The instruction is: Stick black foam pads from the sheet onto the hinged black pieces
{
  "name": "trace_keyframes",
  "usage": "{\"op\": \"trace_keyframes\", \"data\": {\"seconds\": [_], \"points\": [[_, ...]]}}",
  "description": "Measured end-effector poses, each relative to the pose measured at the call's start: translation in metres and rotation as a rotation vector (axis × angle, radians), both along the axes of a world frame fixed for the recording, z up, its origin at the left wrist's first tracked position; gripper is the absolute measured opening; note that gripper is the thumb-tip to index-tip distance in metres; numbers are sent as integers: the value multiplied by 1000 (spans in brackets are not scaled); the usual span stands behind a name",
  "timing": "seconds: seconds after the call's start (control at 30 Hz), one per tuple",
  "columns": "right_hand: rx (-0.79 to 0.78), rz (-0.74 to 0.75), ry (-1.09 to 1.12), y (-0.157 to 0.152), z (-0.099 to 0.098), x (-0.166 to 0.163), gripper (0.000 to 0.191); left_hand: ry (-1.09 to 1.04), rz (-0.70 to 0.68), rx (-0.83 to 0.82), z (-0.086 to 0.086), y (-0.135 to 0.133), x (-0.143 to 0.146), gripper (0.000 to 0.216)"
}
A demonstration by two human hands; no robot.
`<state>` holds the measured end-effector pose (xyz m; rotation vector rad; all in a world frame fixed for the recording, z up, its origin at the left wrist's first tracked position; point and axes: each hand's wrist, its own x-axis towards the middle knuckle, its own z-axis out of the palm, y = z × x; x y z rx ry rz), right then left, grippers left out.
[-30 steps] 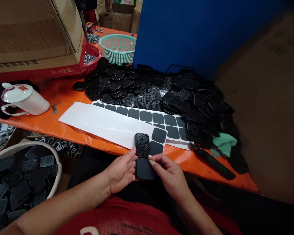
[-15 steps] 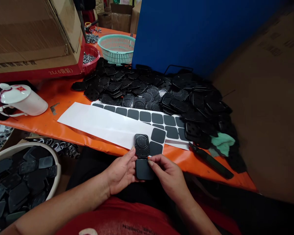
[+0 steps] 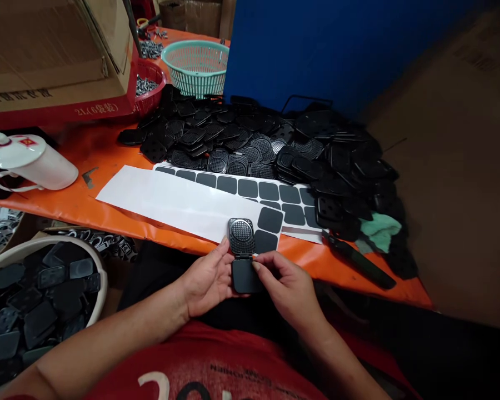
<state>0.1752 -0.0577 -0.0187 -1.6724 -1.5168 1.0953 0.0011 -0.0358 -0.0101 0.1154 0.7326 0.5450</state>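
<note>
My left hand [image 3: 208, 278] holds a black plastic hinged case [image 3: 242, 237], opened flat like a compact, by its left edge. The upper half has a round grid pattern that catches the light. Over the lower half lies a matte dark grey square sticker [image 3: 245, 278]. My right hand [image 3: 289, 283] pinches the top right corner of that square between thumb and forefinger; the fingers hide the corner itself. Just beyond the case, a white backing sheet [image 3: 170, 200] carries matching grey squares at its right end. Another sticker sheet [image 3: 246, 188] with rows of grey squares lies partly beneath it.
A large pile of black cases [image 3: 233, 130] covers the orange table [image 3: 104, 208] behind the sheets. On the right lie a dark-handled knife [image 3: 360, 261] and a green cloth [image 3: 381, 229]. At left are a lidded white mug [image 3: 37, 161] and a tub [image 3: 102, 278] of dark pieces.
The view has tipped slightly, so the table things sit higher in the picture. Both hands keep their hold, and the grid half of the case now shines brighter.
</note>
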Motion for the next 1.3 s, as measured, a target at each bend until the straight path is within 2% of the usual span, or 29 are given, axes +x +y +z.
{"op": "trace_keyframes", "data": {"seconds": [0.23,0.37,0.43,0.57,0.7,0.87,1.03,1.17,1.3], "points": [[54,33,-92,-1,0,-2,16,-1,-12,11,1,0,-3,56],[127,72,-158,-1,0,-2,14,82,41,70,-3,-5,2,29],[197,92,-207,-1,0,-3,14,144,82,140,-6,-10,6,22],[397,140,-352,-1,1,-4,17,246,121,342,-7,-18,12,28],[604,162,-520,1,3,-6,21,365,126,569,-1,-20,14,28],[751,161,-551,7,6,-7,23,495,145,721,2,-21,13,27],[736,163,-463,12,2,-10,29,526,183,725,-1,-20,10,31],[685,150,-348,11,-5,-13,30,399,253,600,-7,-17,10,31],[513,106,-198,12,-6,-9,34,257,328,453,-9,-14,11,27]]}}
